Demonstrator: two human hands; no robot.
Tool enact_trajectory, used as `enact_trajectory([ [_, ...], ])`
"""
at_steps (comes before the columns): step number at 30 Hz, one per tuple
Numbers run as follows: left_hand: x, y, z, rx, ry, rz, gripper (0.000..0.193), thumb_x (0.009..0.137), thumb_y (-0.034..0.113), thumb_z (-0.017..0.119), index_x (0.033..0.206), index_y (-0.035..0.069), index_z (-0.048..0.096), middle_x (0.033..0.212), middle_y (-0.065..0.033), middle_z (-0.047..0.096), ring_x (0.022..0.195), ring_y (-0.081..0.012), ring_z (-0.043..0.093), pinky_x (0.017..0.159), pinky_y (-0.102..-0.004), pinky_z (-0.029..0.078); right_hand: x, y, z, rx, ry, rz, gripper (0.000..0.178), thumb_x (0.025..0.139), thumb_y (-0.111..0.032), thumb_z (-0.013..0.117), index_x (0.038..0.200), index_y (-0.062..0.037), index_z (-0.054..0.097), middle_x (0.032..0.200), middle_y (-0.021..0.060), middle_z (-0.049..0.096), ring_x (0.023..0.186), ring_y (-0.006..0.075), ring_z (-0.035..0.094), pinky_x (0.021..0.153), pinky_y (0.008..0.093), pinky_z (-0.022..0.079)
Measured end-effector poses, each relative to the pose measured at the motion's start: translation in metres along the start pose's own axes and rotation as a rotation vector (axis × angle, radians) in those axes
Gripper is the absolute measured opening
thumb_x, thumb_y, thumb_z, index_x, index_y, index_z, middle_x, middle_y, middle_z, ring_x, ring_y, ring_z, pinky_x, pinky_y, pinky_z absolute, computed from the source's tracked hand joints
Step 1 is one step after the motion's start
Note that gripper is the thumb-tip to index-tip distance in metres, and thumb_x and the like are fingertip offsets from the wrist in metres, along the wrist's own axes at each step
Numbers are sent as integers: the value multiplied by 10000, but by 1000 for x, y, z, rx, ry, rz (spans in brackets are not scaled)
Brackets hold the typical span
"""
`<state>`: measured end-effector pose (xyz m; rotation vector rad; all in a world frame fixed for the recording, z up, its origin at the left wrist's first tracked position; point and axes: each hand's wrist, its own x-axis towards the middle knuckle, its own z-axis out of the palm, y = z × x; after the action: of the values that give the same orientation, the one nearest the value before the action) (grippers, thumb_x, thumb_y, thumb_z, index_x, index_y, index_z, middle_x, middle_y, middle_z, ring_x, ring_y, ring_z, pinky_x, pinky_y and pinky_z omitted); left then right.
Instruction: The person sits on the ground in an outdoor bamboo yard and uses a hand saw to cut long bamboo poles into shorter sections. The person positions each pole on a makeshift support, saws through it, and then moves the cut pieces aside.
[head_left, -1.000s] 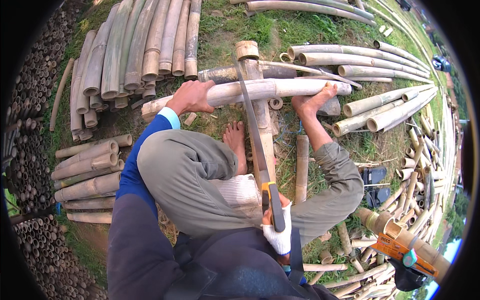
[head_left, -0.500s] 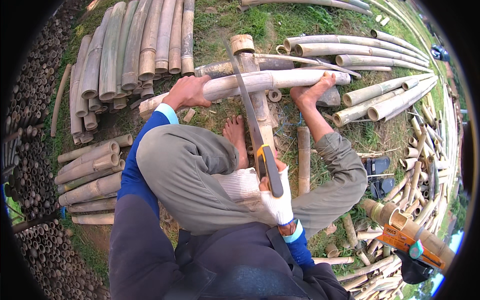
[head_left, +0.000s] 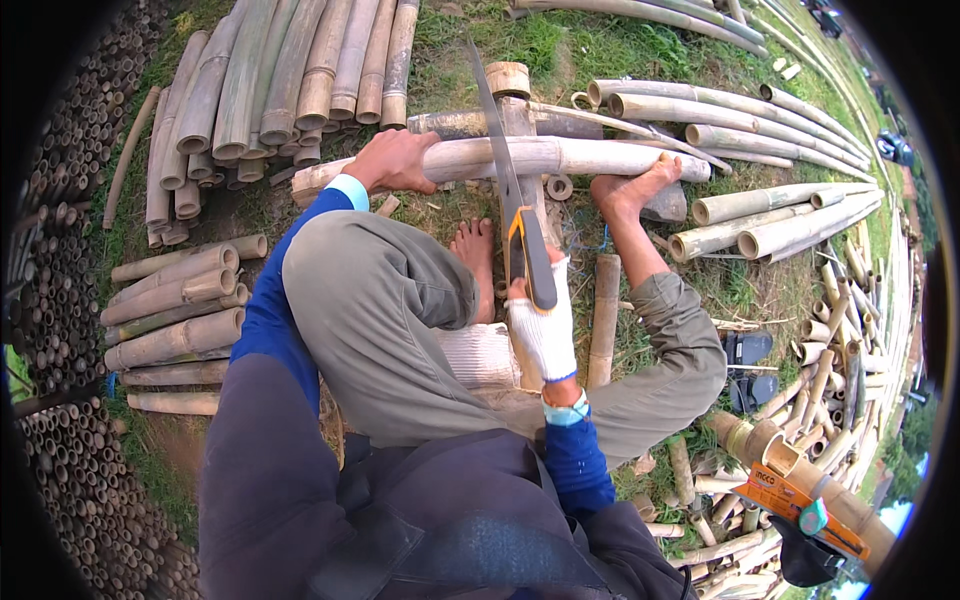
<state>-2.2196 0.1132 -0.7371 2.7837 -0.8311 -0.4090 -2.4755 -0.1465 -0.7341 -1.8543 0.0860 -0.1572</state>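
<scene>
A pale bamboo pole lies crosswise in front of me over a wooden support. My left hand, bare, is closed over the pole's left part. My right hand, in a white knit glove, grips the yellow-and-black handle of a handsaw. The saw's blade runs away from me across the pole, between my left hand and a pole joint. My bare right foot presses on the pole's right end. My left foot rests on the ground below the pole.
Stacked bamboo poles lie at the far left, with shorter pieces nearer. More poles lie at the right. Sandals sit right of my knee. An orange saw sleeve lies on thick bamboo at the lower right.
The saw and my right hand have moved forward, away from me, with the blade still across the pole. My left hand keeps its hold. The whole view has shifted slightly.
</scene>
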Motion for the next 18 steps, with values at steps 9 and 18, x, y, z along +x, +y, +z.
enact_trajectory([
  [9,44,34,2,-35,-7,94,748,678,458,881,1296,71,718,1044,-260,795,1004,-453,762,919,-540,602,-81,-22,-41,2,110,253,578,972,-9,588,1536,-4,460,1406,155,548,1283,228,580,1121,368,465],
  [18,14,2,1,-37,13,75,746,686,448,871,1294,53,697,1050,-270,788,1007,-472,755,939,-552,592,-21,-15,-2,-63,39,40,646,927,73,572,1554,-25,456,1353,129,572,1133,181,588,1038,321,492],
])
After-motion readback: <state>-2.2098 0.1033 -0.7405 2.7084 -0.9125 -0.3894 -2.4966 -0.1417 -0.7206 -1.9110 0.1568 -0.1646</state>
